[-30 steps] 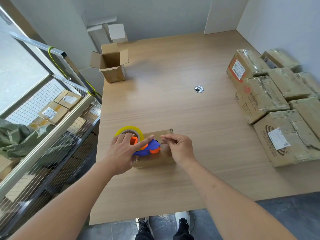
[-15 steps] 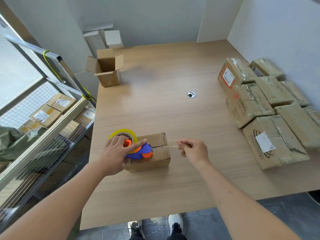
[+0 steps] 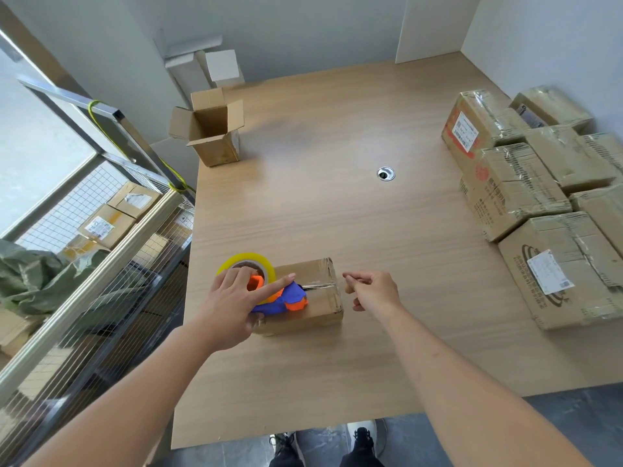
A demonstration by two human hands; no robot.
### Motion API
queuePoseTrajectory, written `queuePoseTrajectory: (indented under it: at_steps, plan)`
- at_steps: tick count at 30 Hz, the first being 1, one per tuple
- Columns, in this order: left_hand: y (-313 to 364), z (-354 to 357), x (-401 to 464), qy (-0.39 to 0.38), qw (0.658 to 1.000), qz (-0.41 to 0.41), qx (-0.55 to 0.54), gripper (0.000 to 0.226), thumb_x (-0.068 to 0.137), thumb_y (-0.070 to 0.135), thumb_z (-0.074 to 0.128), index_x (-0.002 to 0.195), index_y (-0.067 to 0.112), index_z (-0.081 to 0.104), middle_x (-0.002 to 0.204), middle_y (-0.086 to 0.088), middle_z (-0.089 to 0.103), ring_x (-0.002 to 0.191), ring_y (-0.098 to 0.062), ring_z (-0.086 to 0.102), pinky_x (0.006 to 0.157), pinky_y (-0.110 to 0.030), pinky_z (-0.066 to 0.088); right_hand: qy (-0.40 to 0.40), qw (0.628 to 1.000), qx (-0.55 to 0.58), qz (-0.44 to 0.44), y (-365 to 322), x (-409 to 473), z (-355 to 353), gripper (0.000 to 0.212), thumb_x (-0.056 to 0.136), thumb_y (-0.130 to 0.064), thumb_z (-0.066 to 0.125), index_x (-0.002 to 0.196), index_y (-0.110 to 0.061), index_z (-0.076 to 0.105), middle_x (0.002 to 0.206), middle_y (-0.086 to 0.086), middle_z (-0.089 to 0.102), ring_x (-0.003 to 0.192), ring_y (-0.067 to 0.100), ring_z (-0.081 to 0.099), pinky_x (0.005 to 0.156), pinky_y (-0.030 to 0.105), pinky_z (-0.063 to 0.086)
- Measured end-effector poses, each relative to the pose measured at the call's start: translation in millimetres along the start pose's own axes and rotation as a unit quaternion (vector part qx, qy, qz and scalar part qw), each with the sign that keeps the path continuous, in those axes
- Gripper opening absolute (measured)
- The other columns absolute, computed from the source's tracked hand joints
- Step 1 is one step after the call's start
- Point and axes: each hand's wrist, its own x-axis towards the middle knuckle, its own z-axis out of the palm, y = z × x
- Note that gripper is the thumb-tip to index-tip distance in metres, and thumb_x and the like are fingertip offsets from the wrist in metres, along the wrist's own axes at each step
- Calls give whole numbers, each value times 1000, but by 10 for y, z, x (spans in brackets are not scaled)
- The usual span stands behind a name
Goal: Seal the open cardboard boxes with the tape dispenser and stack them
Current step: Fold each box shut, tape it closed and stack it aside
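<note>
A small closed cardboard box (image 3: 313, 311) lies near the table's front left. On its top sits a blue and orange tape dispenser (image 3: 290, 298) with a yellow tape roll (image 3: 242, 259). My left hand (image 3: 232, 305) holds the dispenser, index finger stretched along it and thumb curled at its near side. A strip of clear tape runs from the dispenser across the box top to its right edge. Just past that edge, my right hand (image 3: 374, 291) pinches the tape end between thumb and forefinger. An open cardboard box (image 3: 215, 143) stands at the far left of the table with its flaps up.
Several taped boxes (image 3: 512, 193) are packed together along the table's right side. A round cable hole (image 3: 385, 173) sits mid-table. Left of the wooden table (image 3: 337, 214) stands a wire shelf rack (image 3: 101, 264) with more boxes. Walls close the far and right sides.
My right hand drew the tape end rightward from the dispenser, past the box's right edge. The strip, stretched in the air half a second ago, now lies on the box top. My left hand stayed on the dispenser.
</note>
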Motion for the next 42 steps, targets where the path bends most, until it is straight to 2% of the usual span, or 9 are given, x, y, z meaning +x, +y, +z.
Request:
queuePoseTrajectory:
  at_steps: [3,7,11,14,18,22,27,37,42]
  plan:
    - [4,18,13,4,1000,3,5,100,91,35,67,152,65,-6,132,-2,43,131,-29,37,113,-46,28,-4,1000,-20,-14,112,40,155,13,92,-27,73,102,-29,82,80,-11,77,57,9,59,71,38,64]
    - [-10,47,30,8,1000,1,8,100,90,34,67,153,64,-5,129,-2,44,128,-29,38,110,-45,30,17,992,-90,-81,174,-1,352,24,96,-35,65,117,-38,76,112,-10,76,101,9,67,84,26,51]
    - [-1,53,23,7,1000,1,6,98,92,35,66,153,64,-6,127,-3,44,125,-30,39,108,-45,30,9,994,-105,-34,201,-25,323,67,96,-41,63,155,-49,32,135,-4,39,116,14,49,102,27,37]
    - [3,48,24,7,1000,2,8,96,95,37,62,151,65,-10,127,-2,44,126,-30,39,110,-45,28,-8,991,-116,-70,131,-33,309,52,102,-27,56,152,-36,44,148,3,47,135,16,47,105,22,33]
    - [29,26,16,10,1000,4,7,95,95,38,59,149,66,-13,127,-2,44,126,-30,39,111,-43,26,47,985,-39,-160,-99,-182,498,44,106,-17,40,146,-29,54,151,-9,49,139,5,44,115,24,34]
    - [19,-7,12,0,1000,10,12,94,97,40,55,146,68,-20,129,-2,41,129,-29,36,113,-42,22,-3,966,-142,-217,-129,-263,694,43,111,-32,32,152,-31,45,166,-10,26,152,2,20,120,25,23]
    - [-63,-137,95,-30,999,34,-4,87,99,51,50,141,72,-23,131,-3,42,132,-29,34,113,-42,24,69,943,-242,-217,-96,-281,786,43,110,-36,27,149,-34,44,167,-14,23,148,13,32,115,48,36]
    - [-281,-620,110,-139,981,69,-117,62,101,53,46,144,77,9,103,0,51,100,-22,50,98,-41,37,60,952,-230,-194,-108,-309,792,42,108,-46,24,148,-45,39,165,-26,19,147,4,31,107,38,41]
    - [-630,-758,41,-233,940,4,-251,62,101,40,57,133,83,27,121,9,57,108,-20,53,97,-42,45,58,950,-245,-185,-123,-305,797,42,108,-50,23,146,-47,38,164,-24,23,148,4,31,107,39,41]
